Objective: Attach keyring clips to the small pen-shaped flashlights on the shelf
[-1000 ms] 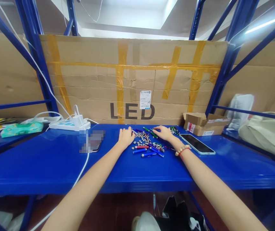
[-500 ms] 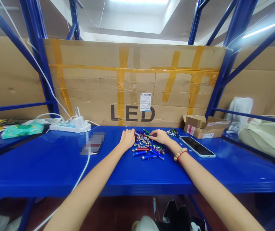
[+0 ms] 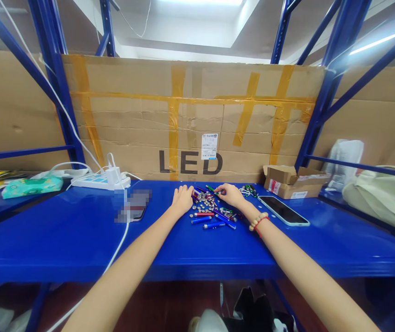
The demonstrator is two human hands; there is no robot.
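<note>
A pile of small shiny metal discs (image 3: 207, 200) lies mid-table, with coloured metal tubes around it. My left hand (image 3: 182, 200) rests at the pile's left edge, fingers curled down by a bit of red; what they hold, if anything, is hidden. Across the pile, my right hand (image 3: 231, 195) has thumb and fingertips pinched together at a green piece, too small to make out. A green tube (image 3: 210, 188) lies just beyond those fingertips. Nearer me are a red tube (image 3: 204, 214) and several blue tubes, one blue tube (image 3: 214, 226) with a silver end.
A phone (image 3: 283, 210) and an opened cardboard box (image 3: 296, 182) are at right. Several clips (image 3: 249, 190) lie behind my right hand. At left are a blurred-over phone (image 3: 138, 206), a power strip (image 3: 97, 181) and a white cable (image 3: 123, 240). A large carton (image 3: 131, 124) backs the blue table (image 3: 90, 235).
My right hand has shifted slightly right, its fingertips still at the green piece. My left hand has moved a touch left, with its fingers a little more apart.
</note>
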